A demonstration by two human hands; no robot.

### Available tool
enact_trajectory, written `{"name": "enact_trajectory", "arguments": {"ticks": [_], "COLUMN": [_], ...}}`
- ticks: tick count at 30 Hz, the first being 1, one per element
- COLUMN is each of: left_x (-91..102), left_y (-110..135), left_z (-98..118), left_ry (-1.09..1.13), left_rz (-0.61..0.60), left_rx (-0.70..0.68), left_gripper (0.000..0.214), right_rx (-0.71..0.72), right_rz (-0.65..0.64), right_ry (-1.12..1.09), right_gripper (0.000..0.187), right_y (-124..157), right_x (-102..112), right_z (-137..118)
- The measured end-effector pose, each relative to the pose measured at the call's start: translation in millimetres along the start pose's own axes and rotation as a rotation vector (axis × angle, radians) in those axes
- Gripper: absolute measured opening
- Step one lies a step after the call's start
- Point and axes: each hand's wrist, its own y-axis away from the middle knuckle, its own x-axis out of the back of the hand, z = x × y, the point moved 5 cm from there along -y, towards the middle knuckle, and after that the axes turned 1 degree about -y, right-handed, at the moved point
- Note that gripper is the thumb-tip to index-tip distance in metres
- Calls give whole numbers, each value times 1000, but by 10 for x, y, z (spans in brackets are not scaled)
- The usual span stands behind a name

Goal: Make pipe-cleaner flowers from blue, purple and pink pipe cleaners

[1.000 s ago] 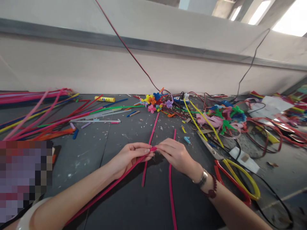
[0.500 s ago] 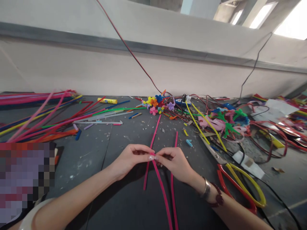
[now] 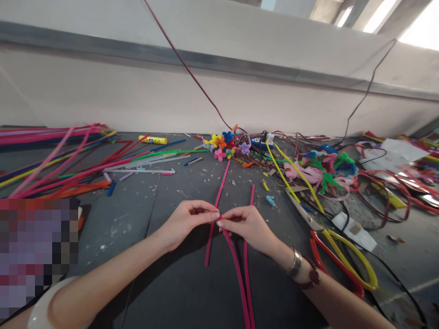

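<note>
Both hands pinch one pink pipe cleaner [image 3: 236, 265] near its upper end, fingertips almost touching. My left hand [image 3: 190, 221] grips the tip between thumb and forefinger. My right hand [image 3: 248, 228] closes on it just beside, and the rest hangs down toward me in a curve. Beneath the hands a second pink pipe cleaner [image 3: 222, 183] lies on the dark table, running away from me. Another pink pipe cleaner [image 3: 247, 269] passes under my right hand. The fingers hide the exact shape of the held end.
Fuzzy flowers [image 3: 221, 145] lie at the back. Scissors with red and yellow handles [image 3: 343, 260] rest at right, near cables and a hot glue gun [image 3: 262, 143]. Bundled pipe cleaners [image 3: 51, 137] and a yellow glue stick [image 3: 152, 140] are at left.
My right fingertips have shifted slightly down and left along the held pipe cleaner, and its hanging part has bowed further right. The whole view has tilted slightly.
</note>
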Motion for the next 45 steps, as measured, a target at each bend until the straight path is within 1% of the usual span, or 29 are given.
{"name": "enact_trajectory", "arguments": {"ticks": [2, 8, 13, 15, 17, 21, 23, 25, 29, 32, 34, 38, 45], "left_x": [-1, -11, -22, -19, -16, -17, -10, -4, -17, -28, -36, -41, -28], "left_y": [-3, -3, 7, 5, 2, -2, -1, -1, 3, 8, 9, 6, 12], "left_z": [6, 79, 104, 82, 60, 50, 57, 59, 39, 24, 23, 32, 50], "left_ry": [-12, -159, -122, -91, -85, -137, -151, -106, 85, 143, 144, 133, 86], "left_rz": [1, 2, 31, 45, 44, 3, 1, 2, -23, -36, -53, -87, -97], "left_rx": [-7, -63, -101, -91, -78, -66, -65, -60, -21, 2, -4, -57, -95], "left_gripper": [11, 10, 8, 8, 9, 16, 14, 11, 7, 7, 7, 5, 7], "right_rx": [0, 36, 145, 149, 111, 7, -37, -106, -281, -394, -429, -428, -450], "right_rz": [14, 30, 99, 105, 90, 41, 10, -44, -209, -298, -326, -320, -313], "right_ry": [39, 113, 268, 273, 212, 55, -25, -168, -569, -763, -832, -906, -892], "right_gripper": [20, 18, 13, 12, 12, 11, 11, 13, 17, 14, 13, 11, 13], "right_y": [-4, 6, 30, 34, 30, 20, 14, 6, -5, 0, 7, 19, 37], "right_x": [13, 12, 16, 17, 16, 8, 7, 0, -54, -108, -140, -170, -196], "right_z": [17, 17, -78, -75, -38, 20, 18, 30, 134, 242, 280, 266, 221]}}
